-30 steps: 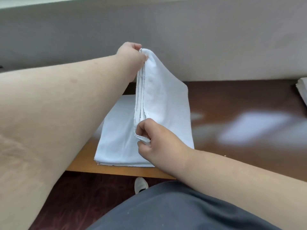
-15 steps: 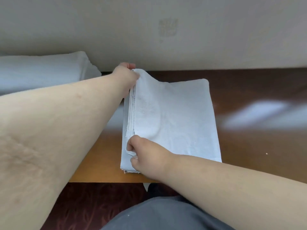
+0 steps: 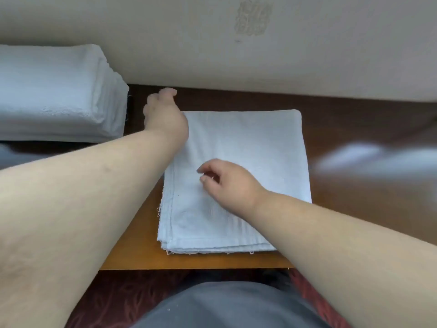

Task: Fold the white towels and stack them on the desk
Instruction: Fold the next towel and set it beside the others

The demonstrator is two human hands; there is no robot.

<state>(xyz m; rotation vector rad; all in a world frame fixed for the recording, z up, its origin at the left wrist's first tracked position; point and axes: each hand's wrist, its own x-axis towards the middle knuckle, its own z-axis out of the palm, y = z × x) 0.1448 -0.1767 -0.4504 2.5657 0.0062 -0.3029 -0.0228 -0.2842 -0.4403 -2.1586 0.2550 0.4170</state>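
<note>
A folded white towel [image 3: 255, 147] lies flat on the wooden desk [image 3: 132, 252], on top of other folded towels whose edges show at its left and front. My left hand [image 3: 165, 112] is at the towel's far left corner, fingers loosely curled and holding nothing. Over the towel's middle, my right hand [image 3: 224, 183] hovers or rests with its fingers loosely curled, gripping nothing.
A tall stack of folded white towels [image 3: 54, 91] stands at the far left by the wall [image 3: 212, 43]. The desk's front edge runs just before the towel. A bright glare patch lies on the dark desk surface at the right.
Both hands have let go of the towel's left edge. The towel has dropped flat onto the pile. My right hand has moved onto the towel's middle.
</note>
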